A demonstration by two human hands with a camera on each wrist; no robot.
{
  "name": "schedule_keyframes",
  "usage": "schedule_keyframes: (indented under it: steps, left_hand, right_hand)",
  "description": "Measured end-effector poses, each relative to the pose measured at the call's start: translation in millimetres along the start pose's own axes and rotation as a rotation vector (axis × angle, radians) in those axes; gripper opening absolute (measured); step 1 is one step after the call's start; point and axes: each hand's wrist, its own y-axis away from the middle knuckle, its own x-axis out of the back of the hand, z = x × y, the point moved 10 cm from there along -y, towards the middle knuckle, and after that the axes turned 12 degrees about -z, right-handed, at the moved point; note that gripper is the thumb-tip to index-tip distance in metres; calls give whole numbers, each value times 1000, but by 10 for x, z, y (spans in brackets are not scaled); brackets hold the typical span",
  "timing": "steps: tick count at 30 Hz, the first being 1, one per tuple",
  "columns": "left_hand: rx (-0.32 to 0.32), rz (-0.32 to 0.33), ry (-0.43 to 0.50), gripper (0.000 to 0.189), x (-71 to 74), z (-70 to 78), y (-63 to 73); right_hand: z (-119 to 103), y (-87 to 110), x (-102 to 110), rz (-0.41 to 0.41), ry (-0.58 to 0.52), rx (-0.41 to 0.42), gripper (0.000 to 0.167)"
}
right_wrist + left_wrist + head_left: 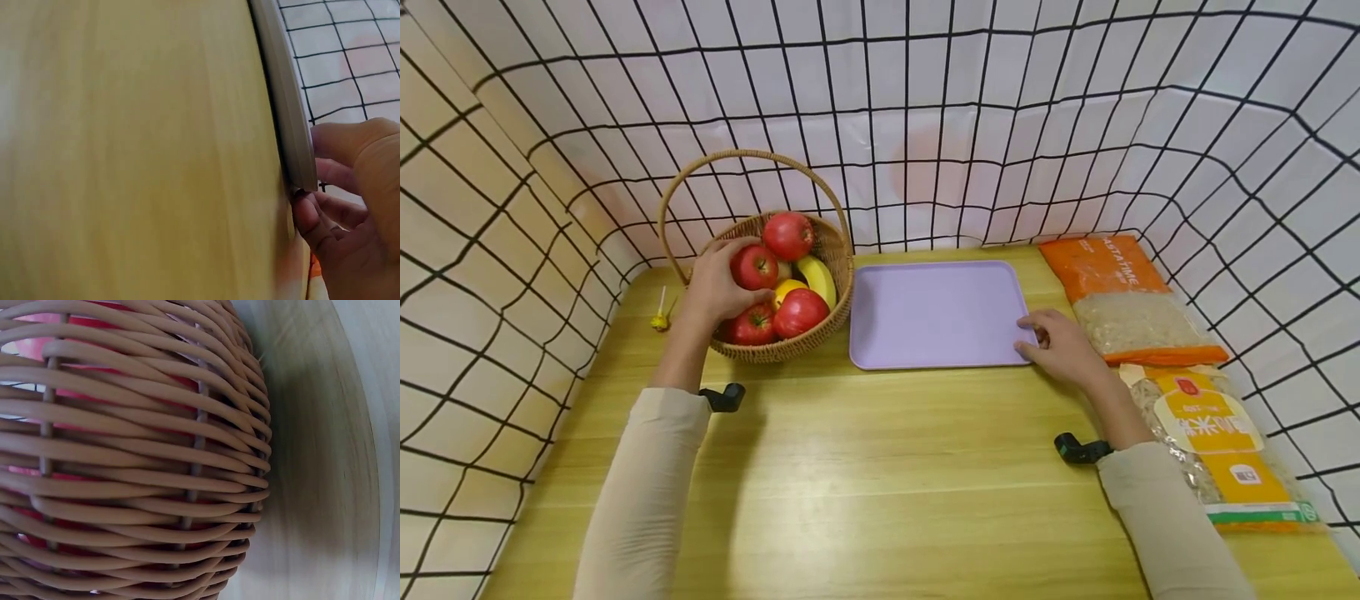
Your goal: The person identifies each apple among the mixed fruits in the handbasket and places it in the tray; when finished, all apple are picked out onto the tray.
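A wicker basket (775, 352) with a tall handle holds red apples (789, 236), a banana (817, 280) and a yellow fruit. My left hand (718, 283) reaches over its left side, fingers and thumb curled round a red apple (755, 267) among the fruit. The woven wall (137, 450) fills most of the left wrist view, which hides that hand. To the right, a flat lilac tray (936, 315) lies on the table, and my right hand (1060, 343) grips its right edge. In the right wrist view, thumb and fingers pinch the tray rim (294, 125) near a corner.
An orange-and-clear pasta bag (1123, 296) lies right of the tray, with a yellow food bag (1217, 442) in front of it. A small yellow lollipop-like thing (660, 321) lies left of the basket. White grid-patterned cloth (910, 125) walls the wooden table (880, 467) at back and sides.
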Motion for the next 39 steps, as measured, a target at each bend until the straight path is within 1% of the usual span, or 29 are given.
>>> schedule_keyframes:
  steps: [7,14,17,20,25,30,34,39]
  left_hand:
    - [2,28,24,78,0,-4,44]
    - [12,54,74,79,59,-4,109]
    - [7,84,95,80,94,8,146]
    - [-14,132,123,81,126,37,186]
    - [-69,207,214,81,135,122,258]
    - [-97,265,304,79,107,190,343]
    - [-124,275,399,73,63,269,399]
    - [-158,275,481,69,5,425,440]
  right_hand:
    - [113,11,-49,37,-96,-48,35]
    - [142,38,-37,94,-141,-34,32]
    - [164,44,-50,104,-154,-39,33]
    - [189,42,-58,105,-162,-49,34]
    - [255,-3,-44,76,-170,-72,37]
    - [314,-54,-42,42,-172,-82,39]
    - [333,-70,-49,40,-198,-73,39]
    - [353,-69,-77,45,-225,-70,39]
